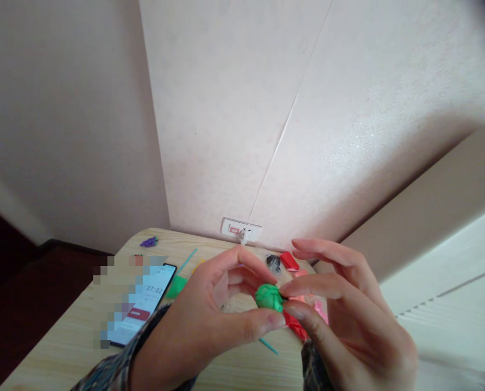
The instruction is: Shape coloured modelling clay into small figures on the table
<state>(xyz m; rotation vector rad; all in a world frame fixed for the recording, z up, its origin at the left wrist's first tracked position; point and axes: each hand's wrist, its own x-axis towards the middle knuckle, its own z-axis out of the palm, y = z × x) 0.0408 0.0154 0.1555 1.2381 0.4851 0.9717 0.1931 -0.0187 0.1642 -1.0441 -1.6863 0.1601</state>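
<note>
A small green ball of modelling clay (268, 297) with creased, folded lines on its surface is held up above the wooden table. My left hand (213, 309) grips it from the left between thumb and fingertips. From the right, the thumb and index finger of my right hand (356, 315) pinch at its edge, while the other fingers are raised. Whether a tiny piece sits between those right fingertips is hard to make out. Below the clay lies a crumpled red piece (296, 327), partly covered by my right hand. A thin blue stick (269, 346) shows under my left thumb.
On the light wooden table (63, 336) lie a phone (146, 304) with a timer, a purple grape-shaped figure (149, 242), another blue stick (187, 262), a green piece (176, 287), a red packet (289, 261) and pink pieces (320, 311). A wall socket (241, 229) adjoins the back edge.
</note>
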